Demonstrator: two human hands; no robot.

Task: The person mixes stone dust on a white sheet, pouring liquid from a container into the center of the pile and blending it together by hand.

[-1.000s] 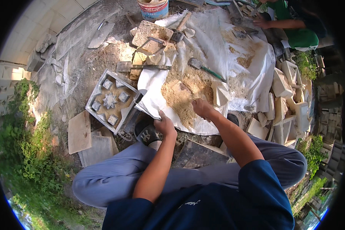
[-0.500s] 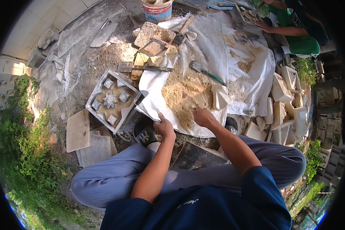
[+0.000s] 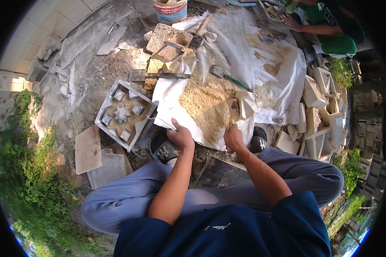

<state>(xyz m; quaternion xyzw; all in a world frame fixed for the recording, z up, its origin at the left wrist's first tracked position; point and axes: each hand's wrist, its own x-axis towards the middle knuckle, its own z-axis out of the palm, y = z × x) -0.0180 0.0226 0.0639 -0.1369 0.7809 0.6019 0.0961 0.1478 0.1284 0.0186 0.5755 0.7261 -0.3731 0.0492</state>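
A white woven sack sheet (image 3: 166, 96) lies spread on the ground before me, with a heap of tan sand (image 3: 203, 109) on it. My left hand (image 3: 181, 135) is closed on the sheet's near left edge, which is lifted and folded. At the near right edge, beside the sand, my right hand (image 3: 233, 138) is closed on the sheet; its fingertips are partly hidden. A pale angular block (image 3: 246, 105) sits on the sheet at the sand's right side. A small flat tan piece (image 3: 233, 105) rests against it.
Left of the sheet lies a square mould (image 3: 102, 115) with a star pattern. A green-handled trowel (image 3: 230, 77), a hammer (image 3: 200, 35) and rough blocks (image 3: 169, 37) lie farther off, before a bucket (image 3: 171, 11). Cast pieces (image 3: 315, 93) pile at right. Another person (image 3: 326, 30) works at far right.
My right hand has left the sand and come nearer and to the right, closing at the sheet's edge. My left hand has shifted slightly, still holding the sheet.
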